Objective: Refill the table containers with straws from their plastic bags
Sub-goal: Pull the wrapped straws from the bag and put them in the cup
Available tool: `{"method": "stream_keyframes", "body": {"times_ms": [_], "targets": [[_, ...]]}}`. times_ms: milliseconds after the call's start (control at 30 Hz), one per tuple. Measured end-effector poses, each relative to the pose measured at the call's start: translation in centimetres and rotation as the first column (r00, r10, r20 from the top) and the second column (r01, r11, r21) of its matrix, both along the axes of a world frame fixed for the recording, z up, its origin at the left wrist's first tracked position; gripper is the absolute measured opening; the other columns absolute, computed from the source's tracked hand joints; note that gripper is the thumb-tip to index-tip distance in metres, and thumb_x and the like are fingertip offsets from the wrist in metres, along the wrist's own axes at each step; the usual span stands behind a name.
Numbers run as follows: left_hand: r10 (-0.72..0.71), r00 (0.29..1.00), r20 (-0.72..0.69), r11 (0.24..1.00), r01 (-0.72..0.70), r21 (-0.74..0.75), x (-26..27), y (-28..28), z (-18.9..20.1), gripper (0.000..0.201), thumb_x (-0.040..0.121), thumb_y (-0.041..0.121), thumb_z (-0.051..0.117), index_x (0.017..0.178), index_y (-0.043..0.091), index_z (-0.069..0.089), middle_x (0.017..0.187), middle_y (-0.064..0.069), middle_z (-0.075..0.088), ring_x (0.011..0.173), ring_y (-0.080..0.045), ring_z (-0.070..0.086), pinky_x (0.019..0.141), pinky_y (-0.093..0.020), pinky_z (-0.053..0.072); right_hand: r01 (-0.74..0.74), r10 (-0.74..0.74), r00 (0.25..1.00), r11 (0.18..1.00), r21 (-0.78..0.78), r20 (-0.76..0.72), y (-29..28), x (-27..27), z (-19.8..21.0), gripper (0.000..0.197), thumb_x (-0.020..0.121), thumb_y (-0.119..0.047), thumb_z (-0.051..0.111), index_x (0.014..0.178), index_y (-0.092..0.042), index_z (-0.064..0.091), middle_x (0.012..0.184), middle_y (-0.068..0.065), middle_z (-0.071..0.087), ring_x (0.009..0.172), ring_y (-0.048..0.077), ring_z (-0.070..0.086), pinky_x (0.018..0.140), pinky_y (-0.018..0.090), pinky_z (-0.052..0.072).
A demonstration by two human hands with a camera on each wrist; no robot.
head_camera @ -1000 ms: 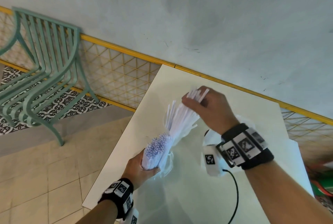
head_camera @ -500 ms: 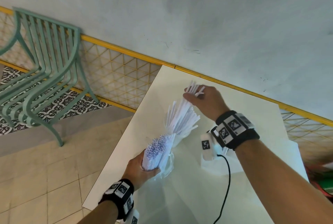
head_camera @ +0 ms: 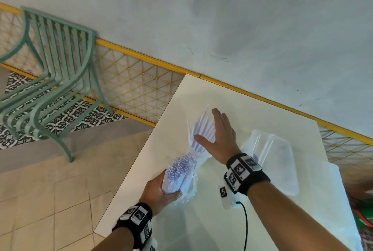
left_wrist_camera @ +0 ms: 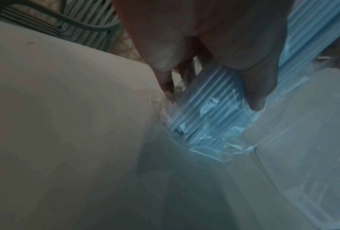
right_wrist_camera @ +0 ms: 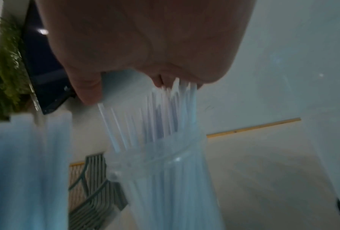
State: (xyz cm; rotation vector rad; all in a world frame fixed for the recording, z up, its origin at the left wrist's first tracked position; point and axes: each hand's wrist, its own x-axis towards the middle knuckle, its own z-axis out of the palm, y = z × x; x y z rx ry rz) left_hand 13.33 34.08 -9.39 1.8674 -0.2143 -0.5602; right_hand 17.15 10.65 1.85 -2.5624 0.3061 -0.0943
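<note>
My left hand [head_camera: 161, 190] grips a thick bundle of white wrapped straws [head_camera: 179, 170] still in its clear plastic bag [left_wrist_camera: 214, 140], its lower end resting on the white table [head_camera: 252, 105]. In the left wrist view the fingers [left_wrist_camera: 257, 87] curl round the bundle [left_wrist_camera: 210, 109]. Just beyond it, loose straws [head_camera: 201, 129] stand fanned out in a clear round container [right_wrist_camera: 165, 179]. My right hand [head_camera: 220, 137] lies flat and open on their tips, palm [right_wrist_camera: 145, 46] down on the straws [right_wrist_camera: 165, 112]. In the head view the container is hidden behind the bundle and the hand.
A clear rectangular plastic box [head_camera: 278, 159] sits to the right of my right wrist, with crumpled clear plastic [head_camera: 331, 190] beyond it. A black cable [head_camera: 245, 222] runs from the right wrist. A green metal chair [head_camera: 56, 81] stands to the left on the floor. The table's left edge is close to my left hand.
My right hand was pinching a few straw tips with curled fingers. It has let go, straightened its fingers and now lies flat on the tips. The left hand has kept its grip.
</note>
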Motion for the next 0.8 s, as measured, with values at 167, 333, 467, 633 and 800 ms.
{"method": "stream_keyframes", "body": {"times_ms": [167,333,467,633,800], "targets": [[0.009,1.0,-0.01,1.0,-0.009,0.02,0.1,0.0,-0.2,0.048,0.066,0.031,0.087,0.1,0.05,0.059,0.1,0.03,0.068,0.096,0.011,0.062,0.085,-0.016,0.049,-0.006,0.008,0.998,1.0,-0.025,0.061,0.1,1.8,-0.2,0.111,0.07,-0.062,0.074,0.154,-0.03,0.01,0.162,-0.01,0.014,0.151,0.014,0.005,0.118,0.046,0.016],[0.008,1.0,-0.016,1.0,-0.007,0.03,0.1,0.0,-0.5,0.048,0.065,0.033,0.087,0.098,0.051,0.058,0.1,0.029,0.067,0.097,0.009,0.063,0.087,-0.019,0.05,-0.02,0.025,0.997,0.997,-0.069,0.069,0.4,3.5,0.0,0.11,0.061,-0.069,0.075,0.149,-0.038,0.016,0.157,-0.011,0.028,0.147,0.013,0.019,0.112,0.05,0.023],[-0.002,1.0,-0.022,1.0,0.002,0.031,0.1,0.0,-0.6,0.048,0.064,0.032,0.087,0.098,0.051,0.058,0.098,0.034,0.067,0.098,0.008,0.063,0.087,-0.019,0.051,-0.028,0.031,0.998,0.998,-0.059,0.056,1.0,4.4,0.1,0.086,0.065,-0.061,0.078,0.136,-0.037,0.036,0.141,-0.013,0.047,0.131,0.012,0.042,0.102,0.046,0.035],[-0.003,1.0,0.002,0.999,0.003,0.044,0.2,0.0,-0.7,0.049,0.064,0.035,0.087,0.1,0.051,0.056,0.104,0.024,0.067,0.1,0.003,0.064,0.089,-0.021,0.052,0.056,-0.087,0.979,0.984,0.168,0.183,1.3,4.8,-0.1,0.028,0.077,-0.019,0.076,0.099,-0.018,0.059,0.09,-0.002,0.065,0.083,0.022,0.062,0.08,0.042,0.054],[-0.001,1.0,0.007,0.999,0.001,0.046,0.3,0.0,-0.8,0.051,0.064,0.036,0.087,0.101,0.05,0.055,0.106,0.023,0.067,0.102,0.001,0.063,0.09,-0.022,0.052,0.154,-0.216,0.949,0.953,0.261,0.23,0.5,5.3,0.4,0.02,0.079,-0.003,0.065,0.095,-0.015,0.061,0.089,0.005,0.063,0.081,0.023,0.059,0.078,0.038,0.054]]}}
